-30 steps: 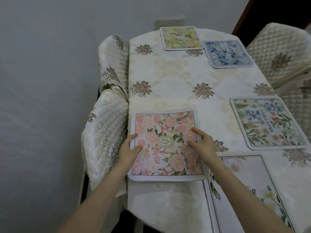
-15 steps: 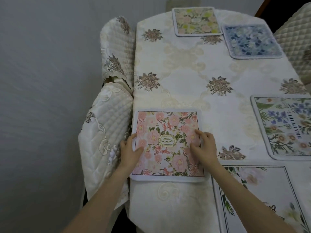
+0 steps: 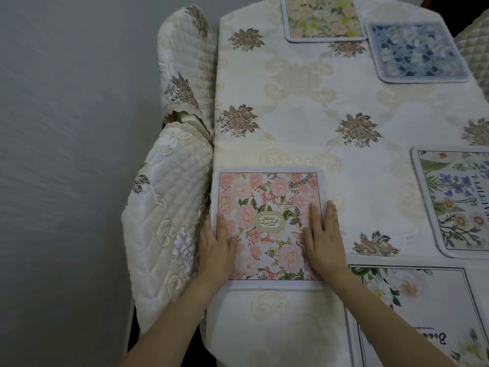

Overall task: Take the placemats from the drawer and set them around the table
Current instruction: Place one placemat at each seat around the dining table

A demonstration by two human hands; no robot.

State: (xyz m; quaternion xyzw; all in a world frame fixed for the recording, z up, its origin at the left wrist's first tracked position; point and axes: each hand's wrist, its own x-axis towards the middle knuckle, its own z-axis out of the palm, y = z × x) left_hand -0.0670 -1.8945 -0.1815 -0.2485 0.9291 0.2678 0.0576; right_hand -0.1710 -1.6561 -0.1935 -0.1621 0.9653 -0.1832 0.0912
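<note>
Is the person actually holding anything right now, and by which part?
Nothing is gripped. Both hands lie flat on the pink floral placemat: the left hand along its left edge, the right hand along its right edge, pressing it onto the table.

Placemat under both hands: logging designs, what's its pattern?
Pink flowers with green leaves on the placemat, white border; head view.

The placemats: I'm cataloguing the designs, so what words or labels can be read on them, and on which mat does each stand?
"GARDEN", stacked G / AR / DE / N in an oval badge: pink mat, between the two hands.
"BEAUTIFUL", running sideways: mat at the right edge, partly cut off and blurred.
Script beginning "Beau", seen upside down: white mat at lower right; the rest is out of frame, and the small line near it is too small to read.
Yellow mat: central label blurred.
Blue mat: none.
</note>
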